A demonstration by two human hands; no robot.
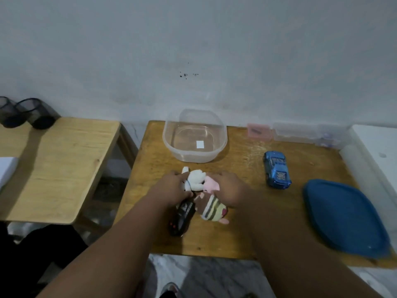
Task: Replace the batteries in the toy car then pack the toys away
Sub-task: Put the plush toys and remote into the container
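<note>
In the head view the left hand (174, 186) curls round the white plush toy (194, 178) and the right hand (229, 188) cups the pink plush toy (211, 183), its finger grip hidden, both just in front of the clear tub (193, 157). These look light and squashy, so a loose grab should do. The tub holds only a small white square. The blue toy car (277, 169), hard and probably slick, stands right of it, best pinched by its sides.
</note>
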